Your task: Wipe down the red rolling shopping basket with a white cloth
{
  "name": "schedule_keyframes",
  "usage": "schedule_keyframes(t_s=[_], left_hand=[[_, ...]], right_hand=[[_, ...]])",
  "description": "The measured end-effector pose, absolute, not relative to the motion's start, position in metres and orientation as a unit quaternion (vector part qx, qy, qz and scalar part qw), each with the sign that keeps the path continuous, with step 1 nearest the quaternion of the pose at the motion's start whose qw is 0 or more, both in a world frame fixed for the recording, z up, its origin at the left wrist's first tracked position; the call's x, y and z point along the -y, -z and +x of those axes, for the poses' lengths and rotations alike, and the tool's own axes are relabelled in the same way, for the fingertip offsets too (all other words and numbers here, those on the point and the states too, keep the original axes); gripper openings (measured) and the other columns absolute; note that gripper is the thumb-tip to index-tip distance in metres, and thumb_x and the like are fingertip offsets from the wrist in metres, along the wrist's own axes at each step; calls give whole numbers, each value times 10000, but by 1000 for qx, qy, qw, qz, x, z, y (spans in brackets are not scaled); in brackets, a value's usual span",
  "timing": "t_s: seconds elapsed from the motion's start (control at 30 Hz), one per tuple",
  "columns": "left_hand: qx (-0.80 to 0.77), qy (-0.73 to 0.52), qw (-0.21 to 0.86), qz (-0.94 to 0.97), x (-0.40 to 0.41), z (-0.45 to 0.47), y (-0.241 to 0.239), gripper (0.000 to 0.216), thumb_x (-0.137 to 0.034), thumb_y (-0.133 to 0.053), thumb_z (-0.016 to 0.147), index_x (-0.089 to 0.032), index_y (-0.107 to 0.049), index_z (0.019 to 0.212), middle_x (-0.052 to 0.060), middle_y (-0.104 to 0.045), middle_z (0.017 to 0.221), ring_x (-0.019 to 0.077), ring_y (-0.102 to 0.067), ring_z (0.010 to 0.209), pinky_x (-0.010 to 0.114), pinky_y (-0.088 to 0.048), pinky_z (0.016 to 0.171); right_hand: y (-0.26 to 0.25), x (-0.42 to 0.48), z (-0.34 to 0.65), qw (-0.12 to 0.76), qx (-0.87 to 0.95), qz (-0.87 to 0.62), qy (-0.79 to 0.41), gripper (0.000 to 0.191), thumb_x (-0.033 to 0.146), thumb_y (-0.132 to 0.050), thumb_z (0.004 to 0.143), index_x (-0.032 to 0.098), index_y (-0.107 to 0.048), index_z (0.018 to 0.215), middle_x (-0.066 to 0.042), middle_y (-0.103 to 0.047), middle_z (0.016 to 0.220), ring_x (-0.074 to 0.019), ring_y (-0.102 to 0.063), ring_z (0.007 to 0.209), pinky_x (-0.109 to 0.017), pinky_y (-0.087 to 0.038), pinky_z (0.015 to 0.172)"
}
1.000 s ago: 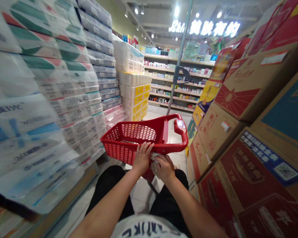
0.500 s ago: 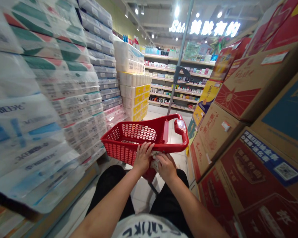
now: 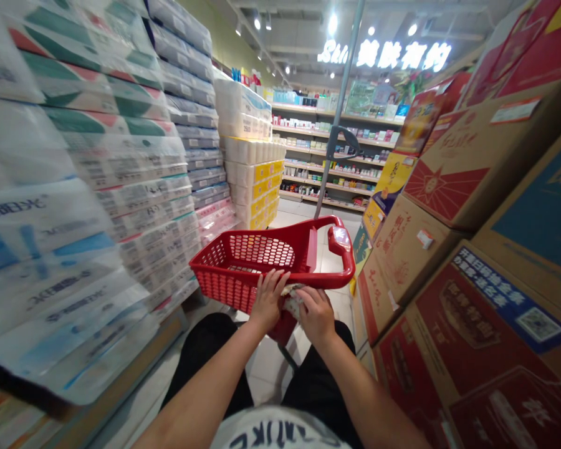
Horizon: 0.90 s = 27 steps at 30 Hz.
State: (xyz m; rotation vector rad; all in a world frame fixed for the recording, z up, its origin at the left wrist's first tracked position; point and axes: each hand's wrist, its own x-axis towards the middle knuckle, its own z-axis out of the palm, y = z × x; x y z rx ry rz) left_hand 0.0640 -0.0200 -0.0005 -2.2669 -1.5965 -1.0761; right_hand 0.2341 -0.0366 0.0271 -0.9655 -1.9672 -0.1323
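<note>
I've left hand [image 3: 268, 302] fingers spread on the cart's near rim [image 3: 318, 279], right hand [image 3: 318, 313] fingers curled over a rag [image 3: 290, 304], seemingly wiping: press steadily!

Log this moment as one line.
left grip: on cart rim | right grip: holding cloth at cart's near side, below rim | left: packs | right: cartons

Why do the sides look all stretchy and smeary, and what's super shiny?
Head view: the packs at the picture's left edge look stretched and smeared, maybe from a wide lens; head view: the sign glows almost pure white; head view: the cart looks clearer, with a bright glint on its handle.
</note>
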Motion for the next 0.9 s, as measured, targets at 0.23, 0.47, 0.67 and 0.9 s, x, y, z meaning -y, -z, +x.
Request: schedule_keyframes(t_s=[0.23, 0.47, 0.67, 0.9], left_hand=[[536, 361, 83, -759, 20, 64, 0, 644, -62, -379, 819, -197, -304, 1445, 87, -390, 1443, 237, -203, 1406, 525, -113, 1166], [537, 364, 79, -757, 21, 65, 0, 606, -89, -371, 850, -204, -310, 1442, 85, -390, 1444, 236, -206, 1407, 525, -119, 1165], [535, 361, 86, -759, 21, 65, 1, 591, -98, -364, 865, -205, -311, 1445, 94, -403, 1439, 238, -218, 1405, 535, -137, 1159], [539, 357, 97, -757, 22, 66, 1, 608, -94, -383, 852, -200, -312, 1446, 93, -400, 1443, 244, -216, 1409, 531, -134, 1164]], right_hand=[[-28, 37, 233, 413, 816, -402, 41, 298, 112, -488, 848, 241, -671, 1045, -31, -664, 1058, -212, -546, 949, -329, -450, 859], [-32, 41, 232, 399, 817, -415, 39, 297, 119, -482, 864, 228, -663, 1072, -39, -661, 1094, -206, -542, 978, -323, -431, 882], [-27, 41, 231, 414, 816, -402, 24, 307, 111, -454, 861, 199, -663, 1067, -44, -658, 1102, -213, -527, 990, -320, -430, 891], [-31, 42, 230, 387, 828, -404, 15, 285, 110, -483, 845, 218, -670, 1030, -29, -671, 1067, -203, -542, 956, -315, -443, 864]])
